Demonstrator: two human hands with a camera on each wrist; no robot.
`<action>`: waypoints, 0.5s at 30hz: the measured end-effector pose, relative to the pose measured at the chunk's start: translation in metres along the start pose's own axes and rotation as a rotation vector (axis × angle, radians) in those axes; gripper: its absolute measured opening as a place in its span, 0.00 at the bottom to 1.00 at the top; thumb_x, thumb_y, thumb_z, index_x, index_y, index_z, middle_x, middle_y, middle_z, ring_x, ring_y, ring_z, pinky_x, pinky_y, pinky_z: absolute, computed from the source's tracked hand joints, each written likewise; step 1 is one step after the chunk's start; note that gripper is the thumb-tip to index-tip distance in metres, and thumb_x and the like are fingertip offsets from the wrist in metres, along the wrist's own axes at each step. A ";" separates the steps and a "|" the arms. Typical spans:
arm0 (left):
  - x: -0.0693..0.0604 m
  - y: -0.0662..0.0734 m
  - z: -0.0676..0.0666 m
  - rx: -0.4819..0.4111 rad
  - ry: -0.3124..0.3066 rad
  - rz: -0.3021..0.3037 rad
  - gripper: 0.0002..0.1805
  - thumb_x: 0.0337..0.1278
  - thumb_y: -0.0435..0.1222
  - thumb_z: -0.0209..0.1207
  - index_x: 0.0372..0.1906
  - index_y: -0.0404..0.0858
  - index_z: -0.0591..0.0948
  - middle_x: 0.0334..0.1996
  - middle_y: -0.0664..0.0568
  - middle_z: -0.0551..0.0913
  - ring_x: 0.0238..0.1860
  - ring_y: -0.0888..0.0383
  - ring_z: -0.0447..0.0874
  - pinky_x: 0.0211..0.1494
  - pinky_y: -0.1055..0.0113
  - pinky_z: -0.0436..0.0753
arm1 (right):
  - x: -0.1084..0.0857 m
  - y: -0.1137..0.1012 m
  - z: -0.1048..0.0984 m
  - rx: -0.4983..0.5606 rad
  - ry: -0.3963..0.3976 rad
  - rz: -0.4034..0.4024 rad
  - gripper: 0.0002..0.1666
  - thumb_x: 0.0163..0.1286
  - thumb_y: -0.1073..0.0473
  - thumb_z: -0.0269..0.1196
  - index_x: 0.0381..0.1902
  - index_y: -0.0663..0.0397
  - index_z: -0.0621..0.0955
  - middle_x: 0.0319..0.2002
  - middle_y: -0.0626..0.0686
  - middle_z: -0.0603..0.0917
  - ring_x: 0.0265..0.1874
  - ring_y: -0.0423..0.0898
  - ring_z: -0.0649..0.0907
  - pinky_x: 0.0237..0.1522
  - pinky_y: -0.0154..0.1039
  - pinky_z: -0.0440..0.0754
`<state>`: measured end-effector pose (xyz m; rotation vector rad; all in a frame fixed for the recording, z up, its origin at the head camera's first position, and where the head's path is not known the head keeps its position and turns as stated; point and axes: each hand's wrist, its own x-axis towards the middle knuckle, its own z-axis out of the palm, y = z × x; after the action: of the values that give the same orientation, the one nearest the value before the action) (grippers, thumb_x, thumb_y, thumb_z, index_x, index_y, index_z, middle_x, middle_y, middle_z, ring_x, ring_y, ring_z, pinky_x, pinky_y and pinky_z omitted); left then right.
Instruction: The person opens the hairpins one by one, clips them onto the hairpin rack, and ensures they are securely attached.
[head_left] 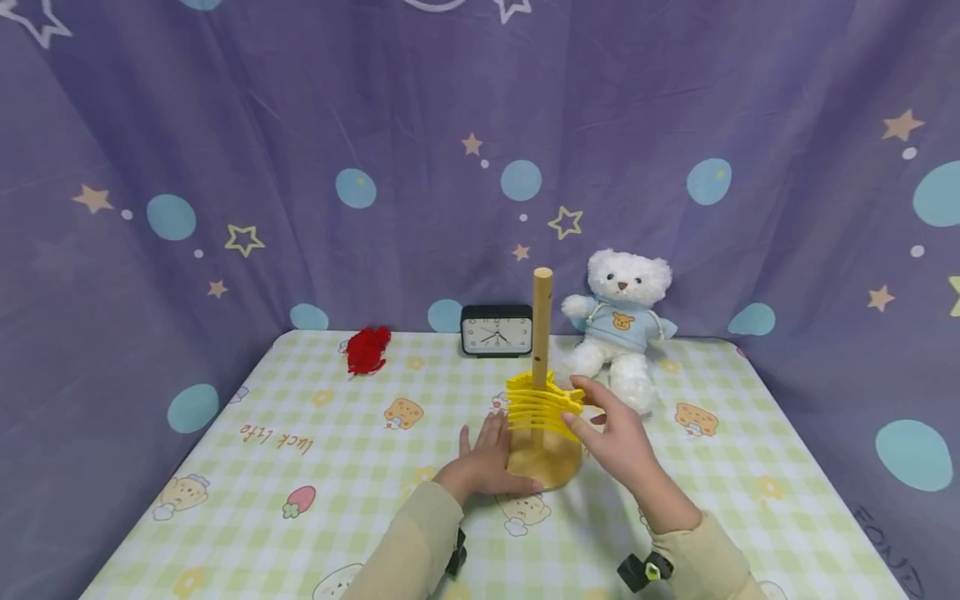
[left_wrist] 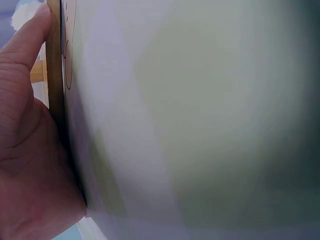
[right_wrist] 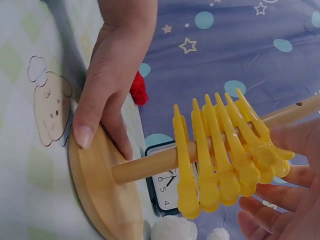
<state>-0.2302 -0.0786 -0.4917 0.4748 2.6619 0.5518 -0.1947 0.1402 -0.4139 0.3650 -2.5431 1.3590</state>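
Observation:
A wooden stand has a round base (head_left: 551, 467) and an upright rod (head_left: 542, 325). Several yellow plastic clip-like pieces (right_wrist: 225, 165) sit stacked around the rod's lower part, each with narrow pointed arms and a rounded end. My left hand (head_left: 487, 467) rests against the base's left side, fingers extended, thumb (right_wrist: 86, 131) on its near edge. On the stack's right side, my right hand (head_left: 618, 437) pinches the rounded end of the uppermost yellow piece (right_wrist: 285, 154) between bent fingers and thumb. The exact contact there is partly hidden.
Behind the stand are a black desk clock (head_left: 497, 331) and a white teddy bear (head_left: 626, 321) in a blue top. Farther left lies a red tangled bundle (head_left: 367, 350). A checked cloth (head_left: 337, 508) covers the table, and a purple curtain (head_left: 420, 108) hangs around it.

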 end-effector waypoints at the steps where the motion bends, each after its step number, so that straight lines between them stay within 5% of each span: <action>1: -0.001 0.000 -0.001 -0.006 0.004 0.003 0.69 0.39 0.75 0.57 0.77 0.35 0.47 0.78 0.45 0.32 0.77 0.49 0.27 0.70 0.40 0.25 | 0.000 0.001 0.000 0.001 -0.006 -0.007 0.31 0.65 0.57 0.68 0.65 0.53 0.74 0.60 0.58 0.78 0.53 0.56 0.80 0.47 0.52 0.80; 4: -0.001 0.000 0.000 -0.019 0.013 0.010 0.69 0.39 0.75 0.58 0.77 0.34 0.47 0.78 0.44 0.33 0.77 0.49 0.28 0.70 0.40 0.24 | 0.000 0.004 0.002 -0.011 -0.017 -0.009 0.35 0.62 0.58 0.70 0.66 0.53 0.71 0.60 0.58 0.78 0.53 0.56 0.79 0.48 0.54 0.79; 15: 0.003 -0.002 0.002 0.010 0.001 -0.008 0.70 0.39 0.76 0.57 0.78 0.37 0.45 0.78 0.47 0.30 0.77 0.51 0.24 0.70 0.43 0.22 | 0.003 0.005 0.000 -0.055 -0.040 0.064 0.28 0.67 0.60 0.66 0.64 0.51 0.74 0.55 0.56 0.82 0.52 0.54 0.80 0.51 0.52 0.78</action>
<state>-0.2321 -0.0789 -0.4953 0.4664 2.6676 0.5362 -0.1986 0.1425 -0.4168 0.3060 -2.6400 1.3125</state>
